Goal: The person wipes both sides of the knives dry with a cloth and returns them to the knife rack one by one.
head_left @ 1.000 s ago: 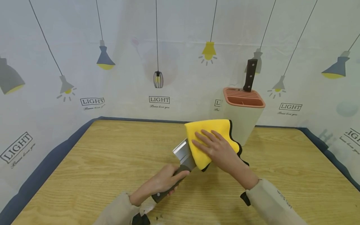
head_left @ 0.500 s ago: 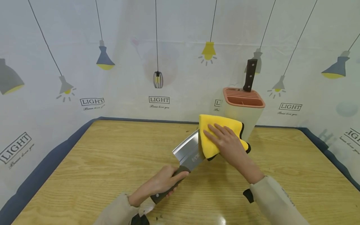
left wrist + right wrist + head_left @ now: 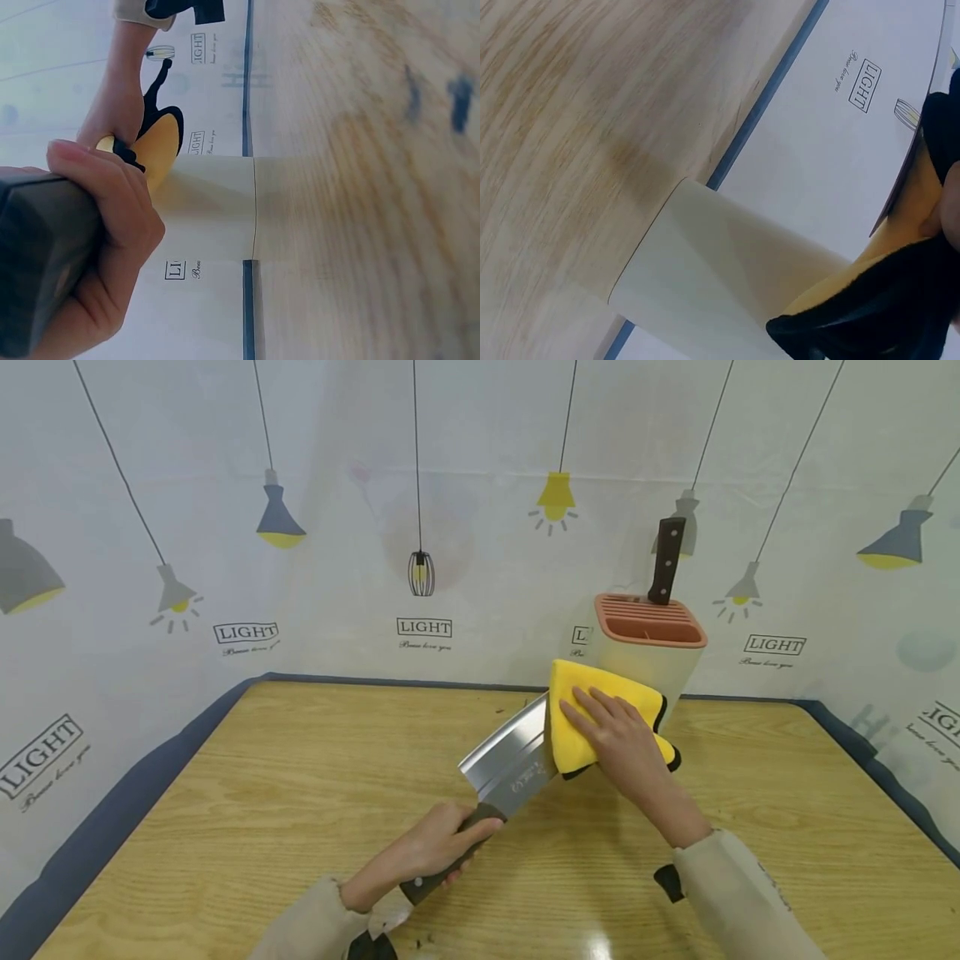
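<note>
My left hand (image 3: 442,839) grips the dark handle (image 3: 423,885) of a cleaver, its broad steel blade (image 3: 510,756) slanting up to the right above the table. In the left wrist view the fingers (image 3: 124,202) curl round that handle. A folded yellow cloth (image 3: 570,735) with black edging covers the far end of the blade. My right hand (image 3: 618,743) pinches the cloth over the blade, fingers spread on its upper face. From the right wrist, the cloth's dark edging (image 3: 870,307) shows below a partly visible hand (image 3: 949,210); the blade end is hidden.
Behind the cloth stands a cream knife block (image 3: 652,677) with a coral slotted top; one dark-handled knife (image 3: 667,560) sticks up from it. The wooden table (image 3: 300,777) ends at a dark blue border (image 3: 375,680) before a printed backdrop.
My right hand has slid the cloth up and to the right along the blade, towards its far end, uncovering more steel. The left hand and cleaver have stayed nearly still.
</note>
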`<state>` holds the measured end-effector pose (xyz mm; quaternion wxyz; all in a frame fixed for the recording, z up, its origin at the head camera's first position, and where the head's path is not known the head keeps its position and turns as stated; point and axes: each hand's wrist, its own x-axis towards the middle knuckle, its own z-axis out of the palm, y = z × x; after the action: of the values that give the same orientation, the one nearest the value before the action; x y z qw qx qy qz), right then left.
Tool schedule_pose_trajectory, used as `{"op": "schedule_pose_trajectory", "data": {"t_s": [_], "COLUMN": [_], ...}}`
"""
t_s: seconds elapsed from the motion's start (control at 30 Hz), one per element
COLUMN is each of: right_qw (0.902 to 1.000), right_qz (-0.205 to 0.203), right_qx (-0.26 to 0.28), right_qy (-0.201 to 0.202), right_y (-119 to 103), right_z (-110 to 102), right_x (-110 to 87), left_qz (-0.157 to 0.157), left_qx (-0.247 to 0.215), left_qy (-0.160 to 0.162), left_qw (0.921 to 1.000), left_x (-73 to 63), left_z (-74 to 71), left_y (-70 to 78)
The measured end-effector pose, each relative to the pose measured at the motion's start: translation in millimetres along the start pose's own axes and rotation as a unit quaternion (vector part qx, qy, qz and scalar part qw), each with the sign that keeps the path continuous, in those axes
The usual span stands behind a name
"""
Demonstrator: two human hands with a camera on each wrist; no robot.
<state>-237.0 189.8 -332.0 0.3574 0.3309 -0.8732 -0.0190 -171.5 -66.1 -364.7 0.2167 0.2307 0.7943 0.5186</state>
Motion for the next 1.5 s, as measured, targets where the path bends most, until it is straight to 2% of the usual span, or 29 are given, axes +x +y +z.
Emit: {"op": "schedule_pose_trajectory", "data": {"t_s": [0.27, 0.47, 0.7, 1.13, 1.5], "right_qw": [0.9988, 0.9975, 0.9941, 0.9880, 0.9780], "right_qz": [-0.025, -0.048, -0.084, -0.145, -0.203], "right_qx": [-0.041, -0.050, -0.068, -0.049, -0.039], "right_qy": [-0.010, -0.015, -0.012, 0.019, 0.030], "right_y": [-3, -10, -23, -41, -48], "right_z": [-2, -5, -7, -10, -10], "right_x": [0.9, 2.8, 6.4, 9.8, 10.3], "left_qz": [-0.002, -0.008, 0.010, 0.017, 0.001], "left_qx": [0.000, 0.007, 0.009, 0.012, 0.012], "left_qy": [0.001, 0.008, 0.006, 0.004, 0.004], "left_qw": [1.0000, 0.9999, 0.9999, 0.9998, 0.9999], "left_x": [-0.2, 1.0, 1.5, 5.8, 8.2], "left_z": [0.8, 1.4, 0.7, -0.8, -2.9], "left_y": [0.0, 0.0, -0.3, 2.5, 7.0]}}
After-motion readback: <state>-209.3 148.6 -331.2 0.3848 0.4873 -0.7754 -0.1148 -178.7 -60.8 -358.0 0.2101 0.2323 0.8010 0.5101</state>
